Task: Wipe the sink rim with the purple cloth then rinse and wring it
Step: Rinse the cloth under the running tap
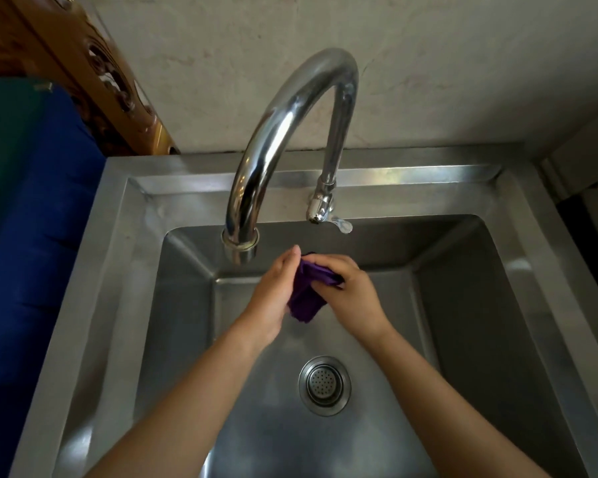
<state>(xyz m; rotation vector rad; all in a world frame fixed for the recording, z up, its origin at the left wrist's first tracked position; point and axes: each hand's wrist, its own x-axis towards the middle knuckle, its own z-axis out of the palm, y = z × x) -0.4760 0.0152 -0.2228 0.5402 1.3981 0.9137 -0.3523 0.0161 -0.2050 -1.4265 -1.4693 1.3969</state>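
The purple cloth (306, 298) is bunched up between both hands, held over the steel sink basin, just right of and below the tap's spout (239, 241). My left hand (273, 294) presses against the cloth's left side with the fingers pointing up. My right hand (351, 291) grips the cloth's upper end from the right. No water stream shows from the spout. The sink rim (94, 270) runs around the basin in brushed steel.
A tall curved chrome tap (290, 115) arches over the basin, with its lever handle (339, 224) at the back rim. The drain strainer (324, 385) sits in the basin floor. A blue and green surface (32, 219) lies to the left; a plaster wall stands behind.
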